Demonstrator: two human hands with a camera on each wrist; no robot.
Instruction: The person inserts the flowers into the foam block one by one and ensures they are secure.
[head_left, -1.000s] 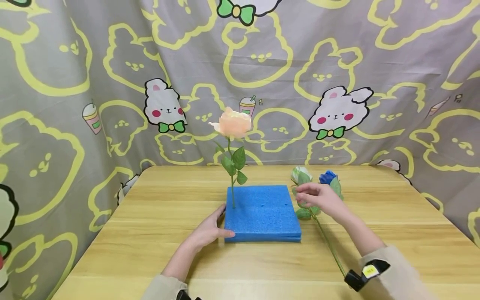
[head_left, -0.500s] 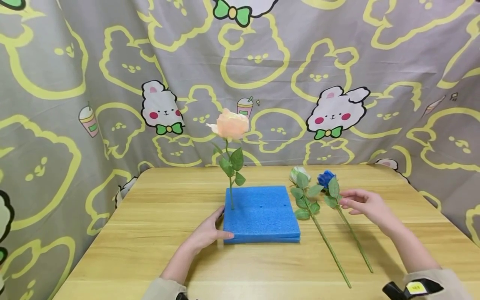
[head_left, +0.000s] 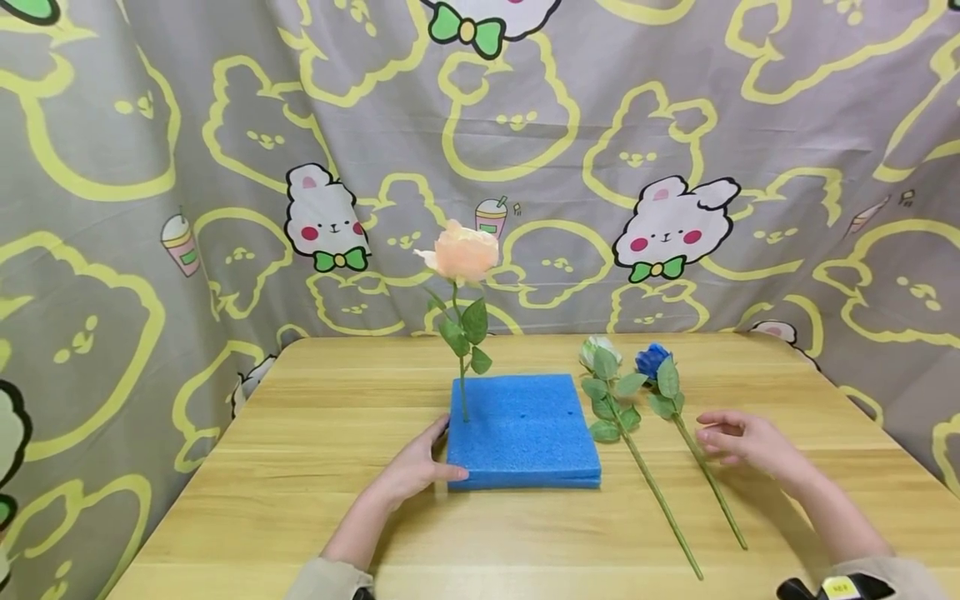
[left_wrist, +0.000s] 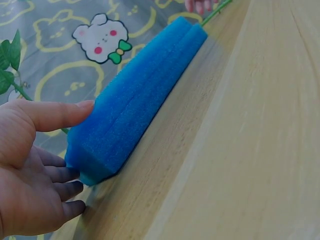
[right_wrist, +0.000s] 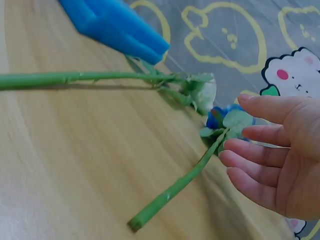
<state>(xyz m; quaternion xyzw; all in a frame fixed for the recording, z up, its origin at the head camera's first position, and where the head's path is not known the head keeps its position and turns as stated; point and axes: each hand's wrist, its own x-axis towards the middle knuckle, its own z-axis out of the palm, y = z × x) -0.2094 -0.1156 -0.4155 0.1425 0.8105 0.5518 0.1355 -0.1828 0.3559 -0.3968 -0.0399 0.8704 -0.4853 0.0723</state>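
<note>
A blue foam block (head_left: 525,429) lies on the table, with a peach rose (head_left: 467,252) standing upright in its left part. My left hand (head_left: 416,467) rests against the block's left side. Its thumb lies on the front left corner, and its extended fingers reach along the side. To the right lie a white-green rose (head_left: 603,354) and a blue rose (head_left: 654,360), stems pointing toward me. My right hand (head_left: 750,446) hovers just right of the blue rose's stem, fingers loosely bent and holding nothing. The right wrist view shows the blue rose's stem (right_wrist: 175,187) beside the fingers.
Small holes show in the top of the foam block, right of the peach rose. The wooden table (head_left: 300,517) ends at the back against a patterned grey curtain (head_left: 405,108), which also hangs along both sides.
My right hand has moved right and toward me, from over the white-green rose, past the blue rose's leaves, to beside its stem. The left hand stays at the block.
</note>
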